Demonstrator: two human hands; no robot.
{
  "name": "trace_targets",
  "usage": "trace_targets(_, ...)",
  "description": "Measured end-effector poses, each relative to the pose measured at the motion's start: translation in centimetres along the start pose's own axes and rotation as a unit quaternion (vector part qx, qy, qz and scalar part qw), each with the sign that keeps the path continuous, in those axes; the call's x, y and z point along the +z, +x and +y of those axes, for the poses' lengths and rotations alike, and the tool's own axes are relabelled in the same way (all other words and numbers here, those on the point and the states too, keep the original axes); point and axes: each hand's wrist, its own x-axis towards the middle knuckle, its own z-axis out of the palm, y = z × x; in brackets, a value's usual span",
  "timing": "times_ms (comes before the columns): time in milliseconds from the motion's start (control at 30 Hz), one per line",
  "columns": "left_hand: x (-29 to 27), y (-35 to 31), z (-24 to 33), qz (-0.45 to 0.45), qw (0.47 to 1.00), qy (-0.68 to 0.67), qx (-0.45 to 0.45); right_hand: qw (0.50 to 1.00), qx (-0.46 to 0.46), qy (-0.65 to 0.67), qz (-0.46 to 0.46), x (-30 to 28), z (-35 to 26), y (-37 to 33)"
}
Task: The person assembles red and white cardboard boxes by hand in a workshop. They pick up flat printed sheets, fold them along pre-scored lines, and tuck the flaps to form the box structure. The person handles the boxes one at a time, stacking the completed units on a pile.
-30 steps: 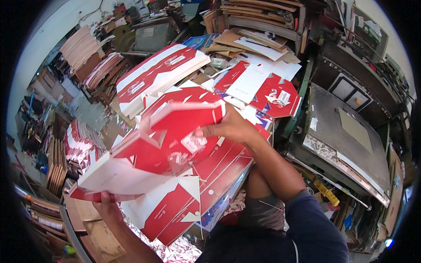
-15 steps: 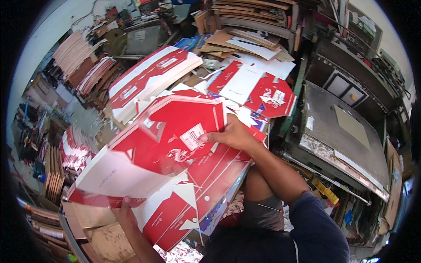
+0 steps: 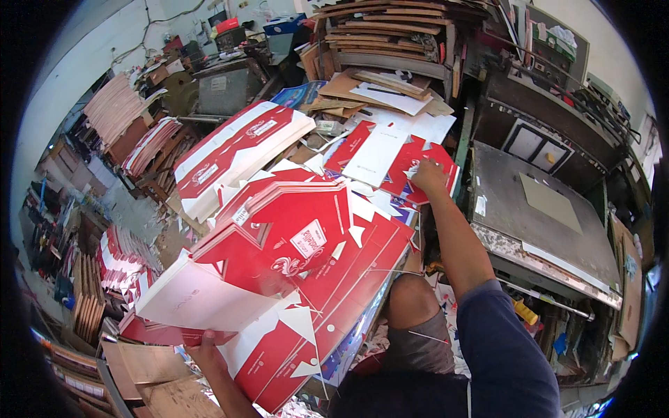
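My left hand (image 3: 208, 352) grips the near edge of a thick stack of red and white card blanks (image 3: 306, 209), its thumb on top. The stack stands tilted and partly folded, with a white panel facing me. Out to the far right, my right hand (image 3: 428, 177) is on another red card blank (image 3: 398, 182), fingers bent over its printed part; the fingertips are partly hidden. Next to that blank lies a white panel (image 3: 376, 155). Beneath the stack spreads a large red printed sheet (image 3: 355, 268) with white triangular scraps on it.
Behind stands a pile of red and white blanks (image 3: 244, 153). Brown boards and papers (image 3: 390, 94) lie at the back. A metal machine bed (image 3: 516, 188) with a grey board is on the right. Cardboard (image 3: 164, 373) lies at lower left, and my knee (image 3: 414, 299) is beside the sheet.
My right hand has let go of the stack's right side and moved right to the other red blank. My left hand stays on the stack's near edge. The view has shifted slightly.
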Motion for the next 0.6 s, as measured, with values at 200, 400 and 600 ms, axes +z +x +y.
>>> trace_targets(200,-0.7,0.4,-1.0,-0.021,1.000,-0.001,0.020,0.998,0.020,-0.025,-0.059,-1.6,0.4,0.1)
trace_targets(400,-0.8,0.5,-1.4,-0.031,0.999,-0.009,0.042,0.996,-0.033,-0.074,-0.043,-1.7,-0.1,-1.7)
trace_targets(600,-1.5,0.8,-1.8,-0.055,0.998,-0.001,0.034,0.881,-0.161,-0.246,-0.370,-4.0,0.3,-3.7)
